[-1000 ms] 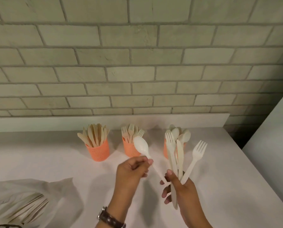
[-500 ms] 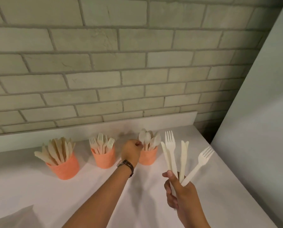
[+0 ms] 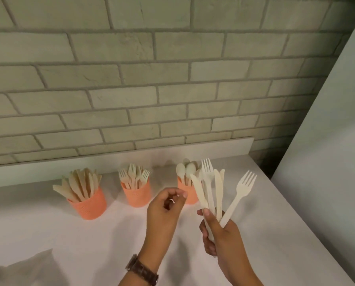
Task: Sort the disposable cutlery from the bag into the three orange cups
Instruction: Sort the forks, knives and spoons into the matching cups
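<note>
Three orange cups stand in a row near the wall: the left cup [image 3: 89, 206] holds knives, the middle cup [image 3: 137, 196] holds forks, the right cup [image 3: 186, 191] holds spoons. My right hand [image 3: 220, 234] grips a fan of pale cutlery [image 3: 211, 188], forks and knives, held upright in front of the right cup. My left hand [image 3: 164, 209] hovers empty between the middle and right cups, fingers loosely curled with thumb and forefinger near each other. A corner of the white bag [image 3: 26, 269] shows at bottom left.
The white table [image 3: 69, 240] ends at a raised white lip against a brick wall [image 3: 131, 89]. A pale wall panel [image 3: 327, 151] rises at the right, close to the table's right edge. A brown watch [image 3: 142, 270] sits on my left wrist.
My left hand put the spoon into the right cup, then drew back toward me, empty. My right hand kept its bundle and stayed about where it was.
</note>
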